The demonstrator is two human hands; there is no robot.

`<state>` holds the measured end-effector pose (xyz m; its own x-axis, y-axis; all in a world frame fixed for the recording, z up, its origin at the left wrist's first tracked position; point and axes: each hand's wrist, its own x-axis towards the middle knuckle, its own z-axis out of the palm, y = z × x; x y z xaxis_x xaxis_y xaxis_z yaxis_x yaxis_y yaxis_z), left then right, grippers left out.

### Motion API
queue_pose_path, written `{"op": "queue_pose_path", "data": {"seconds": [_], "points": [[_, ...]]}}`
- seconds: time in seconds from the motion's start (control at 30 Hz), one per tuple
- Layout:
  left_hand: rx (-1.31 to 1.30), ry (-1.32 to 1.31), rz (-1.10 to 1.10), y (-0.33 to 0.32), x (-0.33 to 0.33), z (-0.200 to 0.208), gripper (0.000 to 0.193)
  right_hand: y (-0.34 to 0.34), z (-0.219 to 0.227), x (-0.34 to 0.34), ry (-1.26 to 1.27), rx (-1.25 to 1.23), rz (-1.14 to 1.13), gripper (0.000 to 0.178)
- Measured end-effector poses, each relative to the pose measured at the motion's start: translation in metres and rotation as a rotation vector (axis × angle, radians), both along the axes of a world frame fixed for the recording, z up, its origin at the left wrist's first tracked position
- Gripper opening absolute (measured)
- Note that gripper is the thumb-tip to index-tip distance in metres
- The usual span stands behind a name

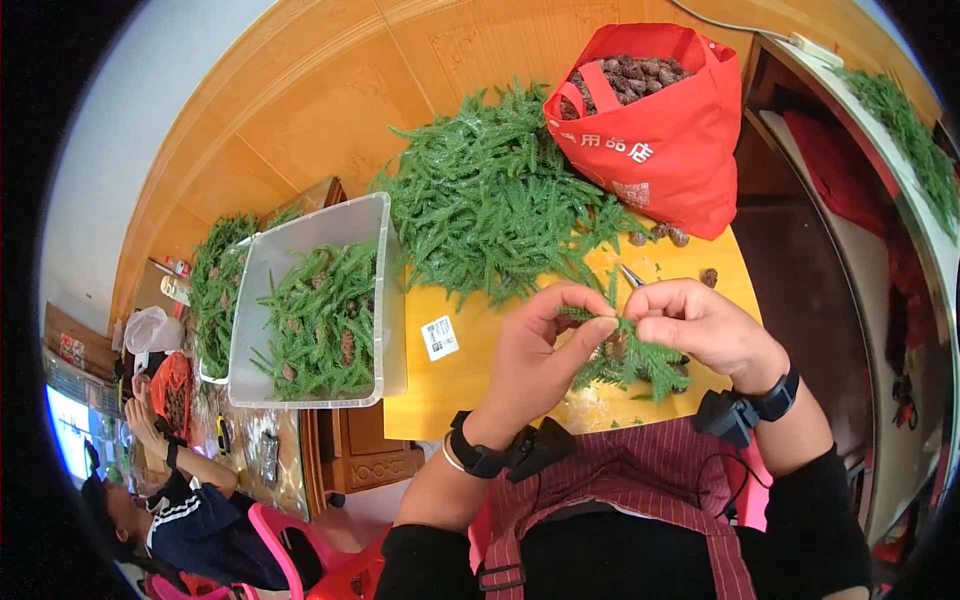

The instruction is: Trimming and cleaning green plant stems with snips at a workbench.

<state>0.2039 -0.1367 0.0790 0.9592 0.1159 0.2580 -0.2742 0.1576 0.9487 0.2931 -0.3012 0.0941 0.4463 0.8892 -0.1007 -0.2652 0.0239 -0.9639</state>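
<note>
1. Near the front edge of the yellow tabletop (440,392), head view: I see the green sprig (640,368) between both hands, drawn in close, presumably for fine control. Cannot tell whether its lower needles touch the surface.
2. Left hand (535,355): grip pinching the green sprig between thumb and forefinger; I read this as steadying.
3. Right hand (715,332): grip also pinching the green sprig, thumb against forefinger. Anything thin between them is hidden from me.
4. Just beyond the fingertips: pointed metal tool (631,275), partly covered, probably left there for easy reach.
5. Farther back: heap of sprigs (490,195); right of it, red bag (670,165) with pine cones (645,72) at its mouth, upright, I judge, for picking from.
6. Left: clear bin (395,310) containing coned sprigs (320,330), apparently kept apart from the heap.
</note>
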Motion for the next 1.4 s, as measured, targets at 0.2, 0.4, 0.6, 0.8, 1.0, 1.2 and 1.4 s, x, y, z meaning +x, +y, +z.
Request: {"op": "queue_pose_path", "data": {"seconds": [0.2, 0.4, 0.6, 0.8, 1.0, 1.2, 1.4], "points": [[0.124, 0.063, -0.041, 0.005, 0.000, 0.004, 0.010, 0.000, 0.006, 0.002, -0.049, 0.028, 0.109, 0.010], [-0.044, 0.199, -0.053, 0.005, -0.003, 0.008, 0.010, 0.000, 0.010, 0.000, -0.174, -0.026, 0.074, 0.012], [0.035, 0.056, -0.088, 0.006, -0.001, 0.005, 0.010, -0.001, 0.011, 0.002, 0.049, 0.015, 0.147, 0.015], [0.067, 0.095, -0.073, 0.010, -0.005, 0.008, 0.011, 0.005, 0.009, -0.010, -0.309, 0.044, 0.009, 0.015], [0.111, 0.239, -0.060, 0.015, -0.006, 0.012, 0.010, 0.011, 0.013, -0.019, -1.022, -0.088, -0.220, 0.019], [0.273, 0.100, 0.046, 0.020, -0.006, 0.015, 0.008, 0.018, 0.014, -0.027, -1.387, -0.078, -0.411, 0.018], [0.281, 0.096, 0.074, 0.022, -0.011, 0.016, 0.009, 0.025, 0.006, -0.026, -1.570, -0.086, -0.440, 0.020]]}}
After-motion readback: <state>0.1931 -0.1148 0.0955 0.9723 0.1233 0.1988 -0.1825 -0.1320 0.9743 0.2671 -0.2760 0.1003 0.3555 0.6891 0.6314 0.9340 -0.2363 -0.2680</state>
